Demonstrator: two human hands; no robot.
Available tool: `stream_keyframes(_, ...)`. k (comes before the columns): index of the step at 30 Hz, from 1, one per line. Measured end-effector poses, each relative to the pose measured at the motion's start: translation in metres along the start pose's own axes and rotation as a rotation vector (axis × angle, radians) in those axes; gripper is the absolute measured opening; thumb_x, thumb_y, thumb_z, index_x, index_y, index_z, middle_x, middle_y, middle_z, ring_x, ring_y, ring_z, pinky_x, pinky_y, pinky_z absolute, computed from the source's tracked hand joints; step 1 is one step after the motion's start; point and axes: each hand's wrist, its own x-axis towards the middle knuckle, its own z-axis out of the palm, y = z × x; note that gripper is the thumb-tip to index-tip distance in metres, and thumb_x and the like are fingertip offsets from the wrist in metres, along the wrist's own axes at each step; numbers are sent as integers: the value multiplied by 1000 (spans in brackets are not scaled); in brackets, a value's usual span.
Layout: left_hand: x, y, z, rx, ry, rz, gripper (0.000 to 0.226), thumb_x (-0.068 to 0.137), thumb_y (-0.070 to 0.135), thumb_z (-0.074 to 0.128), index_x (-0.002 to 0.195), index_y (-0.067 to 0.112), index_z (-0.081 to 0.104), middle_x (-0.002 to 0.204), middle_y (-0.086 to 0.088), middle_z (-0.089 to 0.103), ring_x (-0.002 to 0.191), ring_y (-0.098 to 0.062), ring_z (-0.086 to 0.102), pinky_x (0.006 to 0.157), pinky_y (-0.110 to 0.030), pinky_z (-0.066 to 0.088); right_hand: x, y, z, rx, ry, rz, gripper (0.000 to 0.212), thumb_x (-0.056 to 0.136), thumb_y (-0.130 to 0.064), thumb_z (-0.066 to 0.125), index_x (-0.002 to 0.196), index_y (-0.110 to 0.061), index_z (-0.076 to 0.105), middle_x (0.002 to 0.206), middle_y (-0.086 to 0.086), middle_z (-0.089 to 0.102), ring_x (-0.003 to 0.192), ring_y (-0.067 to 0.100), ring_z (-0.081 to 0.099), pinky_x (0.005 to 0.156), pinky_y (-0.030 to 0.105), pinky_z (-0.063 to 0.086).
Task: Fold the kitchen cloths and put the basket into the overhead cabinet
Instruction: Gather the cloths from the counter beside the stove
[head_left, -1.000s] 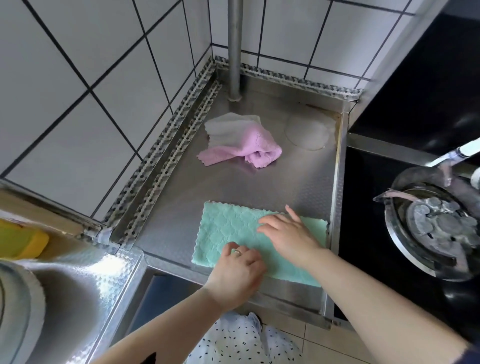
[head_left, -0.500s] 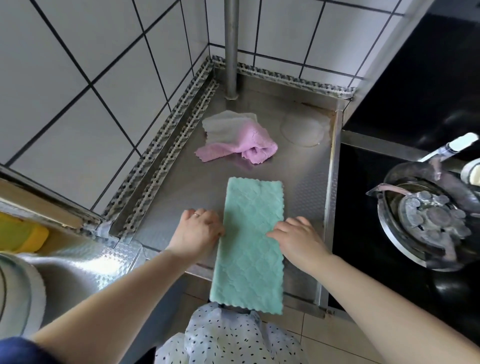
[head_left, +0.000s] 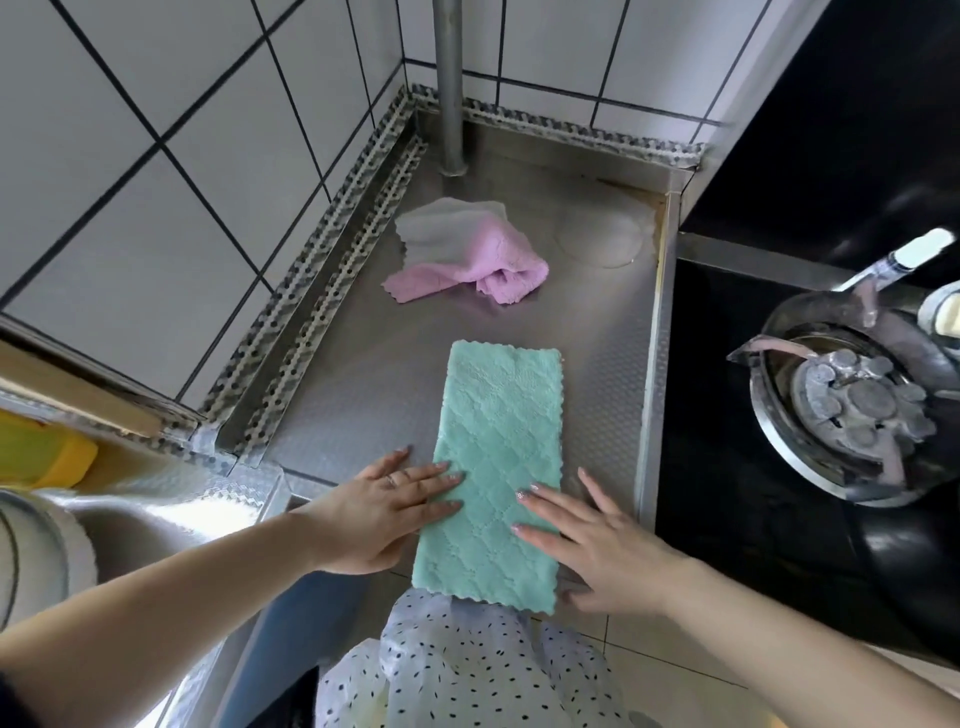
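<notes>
Nearest the camera, a white, dark-speckled garment (head_left: 467, 670) fills the bottom edge; just above it, the green cloth (head_left: 493, 467), a quilted, scallop-edged strip folded long and narrow, lies lengthwise on the embossed steel counter (head_left: 353, 374), its near end hanging over the counter's front edge. The left hand (head_left: 384, 512) lies flat with straight fingers resting on the cloth's left edge; the right hand (head_left: 597, 540) lies flat too, fingers spread, fingertips on its right side. Half a second ago both hands were curled at the strip's edges; they have since flattened out; the cloth has not shifted. Farther back sits the pink cloth (head_left: 467, 254), soft and crumpled in a heap, well apart from the green one; behind it a round metal pipe (head_left: 449, 88) rises against white tiles.
</notes>
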Motion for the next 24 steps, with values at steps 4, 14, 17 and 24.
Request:
stream_keyframes(4,2,8,3,-104,132,-39,66,83,38,61,143,32,33,152,8,32,141,-13,28,112,-51,25,7,-15,12,-17,128,90,87,60,-41,73,138,-24,38,149,3,37,141,18,24,106,55,14)
stream_keyframes(14,28,13,-24,-453,444,-407,38,93,61,32,92,32,57,79,11,67,79,-11,61,91,-33,44,29,-4,-38,822,545,569,17,95,-31,47,99,-20,59,62,-7,48,52,3,41,54,20,31)
stream_keyframes(17,56,11,-44,-927,442,-801,34,86,64,41,84,34,56,75,18,60,71,4,56,67,-20,45,50,11,-54,1053,666,708,15,97,-32,44,88,-25,54,64,2,47,57,12,42,55,30,31)
stream_keyframes(24,103,-10,-48,-1229,544,-1122,22,87,34,64,99,15,59,87,4,62,76,-6,56,62,-13,43,99,44,-75,1071,643,934,25,99,-31,37,92,-9,47,70,6,51,66,26,49,59,34,34)
